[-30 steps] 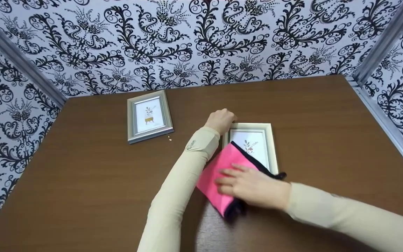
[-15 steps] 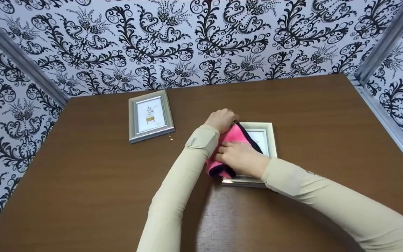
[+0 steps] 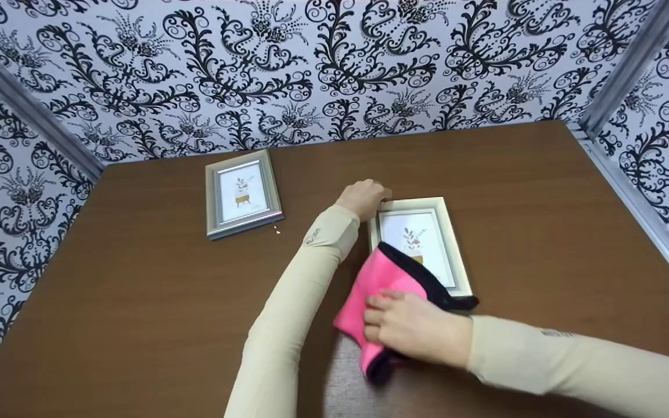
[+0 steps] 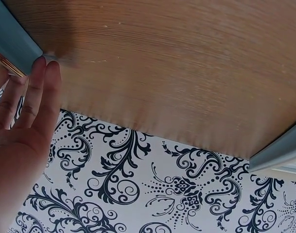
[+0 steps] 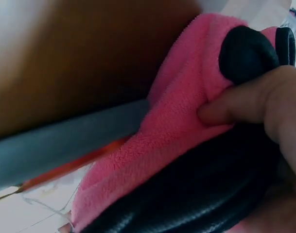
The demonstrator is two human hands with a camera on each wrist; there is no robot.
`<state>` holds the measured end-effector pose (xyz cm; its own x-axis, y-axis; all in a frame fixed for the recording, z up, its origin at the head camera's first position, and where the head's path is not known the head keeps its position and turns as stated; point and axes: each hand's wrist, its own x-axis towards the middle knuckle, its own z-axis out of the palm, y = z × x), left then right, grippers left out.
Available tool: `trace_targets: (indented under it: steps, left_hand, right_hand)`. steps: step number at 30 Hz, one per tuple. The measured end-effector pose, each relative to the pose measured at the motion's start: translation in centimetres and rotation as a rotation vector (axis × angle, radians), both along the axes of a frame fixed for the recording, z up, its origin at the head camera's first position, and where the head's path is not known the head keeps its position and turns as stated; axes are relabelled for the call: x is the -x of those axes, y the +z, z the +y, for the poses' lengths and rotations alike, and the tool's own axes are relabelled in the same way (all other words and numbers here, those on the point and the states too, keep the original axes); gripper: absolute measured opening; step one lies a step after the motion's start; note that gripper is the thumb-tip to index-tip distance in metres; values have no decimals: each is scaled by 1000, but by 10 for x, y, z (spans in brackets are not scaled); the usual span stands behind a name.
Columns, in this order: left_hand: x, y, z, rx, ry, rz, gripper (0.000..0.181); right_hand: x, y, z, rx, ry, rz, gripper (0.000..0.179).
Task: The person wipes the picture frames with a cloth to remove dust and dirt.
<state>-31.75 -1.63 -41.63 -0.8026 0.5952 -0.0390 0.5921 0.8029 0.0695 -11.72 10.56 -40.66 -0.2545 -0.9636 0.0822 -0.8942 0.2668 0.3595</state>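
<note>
My left hand (image 3: 362, 198) holds the upper left corner of a pale picture frame (image 3: 455, 255) lying on the brown table. In the left wrist view, the fingers of this hand (image 4: 28, 109) lie against the frame's side (image 4: 14, 41). My right hand (image 3: 413, 325) holds a pink cloth (image 3: 384, 276) with a dark border over the frame's lower left part. The cloth hides that corner; the upper part of a plant picture shows. In the right wrist view, the thumb presses into the fluffy cloth (image 5: 186, 107), which touches the frame's edge (image 5: 70, 138).
A second frame (image 3: 244, 193), silvery, with a similar plant picture, lies at the back left of the table (image 3: 154, 302). Tiny pale bits (image 3: 277, 230) lie by its lower right corner. Patterned walls (image 3: 334, 69) enclose the table at the back and sides.
My right hand moved with the cloth up across the frame's left side, then back down toward its lower left corner. My left hand stayed at the upper left corner.
</note>
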Motion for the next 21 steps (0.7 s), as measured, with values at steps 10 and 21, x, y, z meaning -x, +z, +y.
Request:
trace_targets:
  steps: [10, 21]
  left_hand:
    - [1, -1, -2, 15, -5, 5, 17]
    - [3, 0, -3, -18, 39, -46, 22]
  right_hand:
    - [25, -9, 10, 71, 2, -124, 22]
    - [37, 2, 6, 25, -72, -179, 33]
